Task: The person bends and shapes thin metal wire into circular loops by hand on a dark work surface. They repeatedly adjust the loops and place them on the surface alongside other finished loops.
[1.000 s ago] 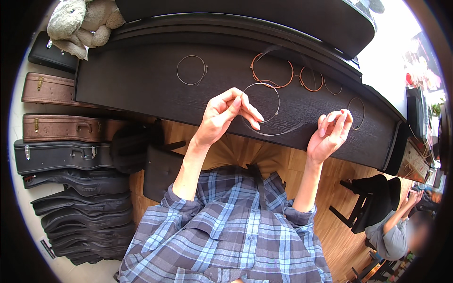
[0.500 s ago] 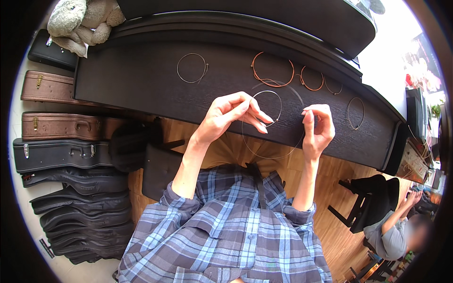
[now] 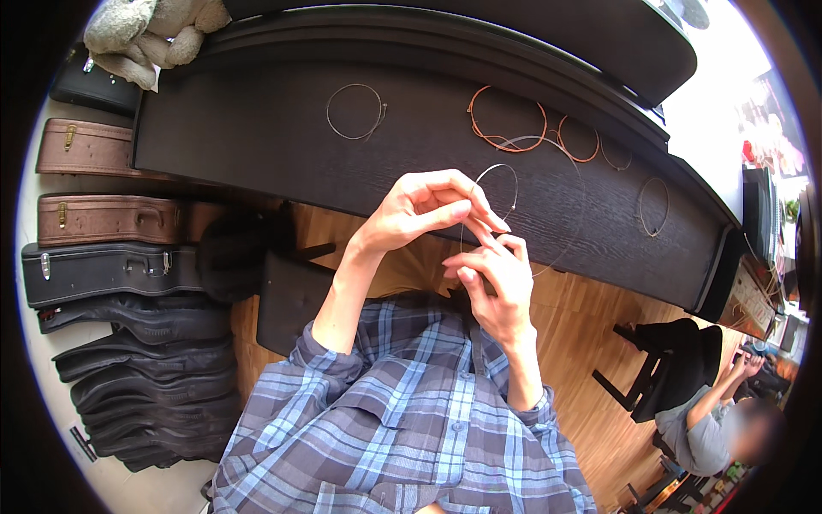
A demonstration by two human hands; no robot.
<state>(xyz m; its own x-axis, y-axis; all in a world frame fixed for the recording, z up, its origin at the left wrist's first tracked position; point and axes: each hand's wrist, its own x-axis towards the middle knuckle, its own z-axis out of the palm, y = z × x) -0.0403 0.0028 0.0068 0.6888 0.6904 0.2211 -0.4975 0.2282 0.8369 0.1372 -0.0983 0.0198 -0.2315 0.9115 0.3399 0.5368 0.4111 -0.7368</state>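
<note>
A thin silvery guitar string (image 3: pixel 498 164) is wound into a small loop, with a small ball end at its right side. My left hand (image 3: pixel 419 210) pinches this loop between thumb and fingers. Just below, my right hand (image 3: pixel 499 291) has its bent fingers against the string close to the left fingertips; their exact grip is partly hidden. A wider, loose curve of the string sweeps out to the right of both hands. On the dark wooden top (image 3: pixel 282 146) lie a silvery coil (image 3: pixel 328 111), a large copper-coloured coil (image 3: pixel 470 111), a smaller copper-coloured coil (image 3: pixel 597 146) and another silvery coil (image 3: pixel 668 206).
Brown hard instrument cases (image 3: pixel 111 220) and several black soft bags (image 3: pixel 145 368) are stacked at left. A grey plush toy (image 3: pixel 163 38) sits at the far left corner. A dark seat (image 3: pixel 291 304) stands by my left. Another person (image 3: pixel 702 437) sits at the right.
My right hand has moved left and down, from apart at the right to just under my left fingers. The string's wide curve has swung up and right. My left hand keeps its pinch.
</note>
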